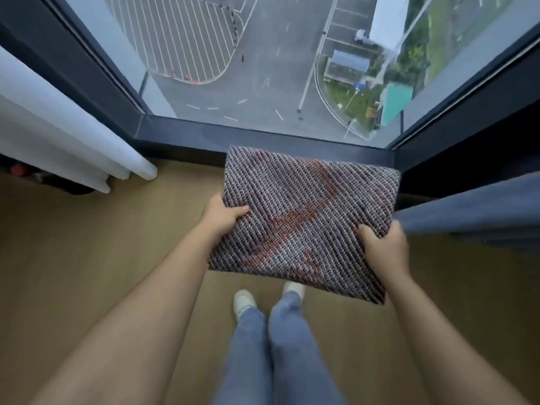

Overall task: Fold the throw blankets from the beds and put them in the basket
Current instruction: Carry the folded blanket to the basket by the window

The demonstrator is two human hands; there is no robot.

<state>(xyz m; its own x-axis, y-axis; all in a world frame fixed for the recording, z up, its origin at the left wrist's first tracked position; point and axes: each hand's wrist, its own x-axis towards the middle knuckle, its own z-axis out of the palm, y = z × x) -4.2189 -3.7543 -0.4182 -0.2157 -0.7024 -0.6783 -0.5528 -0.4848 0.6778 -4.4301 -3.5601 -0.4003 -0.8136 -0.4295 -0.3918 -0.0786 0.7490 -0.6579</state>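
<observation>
A folded throw blanket [304, 217], knitted in grey with reddish patches, is held flat in the air in front of me, above the floor. My left hand [223, 214] grips its left edge, thumb on top. My right hand [384, 248] grips its near right edge. No basket and no bed are in view.
A dark window sill [263, 135] and large corner window lie straight ahead. A white curtain [58, 135] hangs at the left, a grey curtain [473, 211] at the right. Below are the tan floor [87, 258] and my legs in jeans [274, 346].
</observation>
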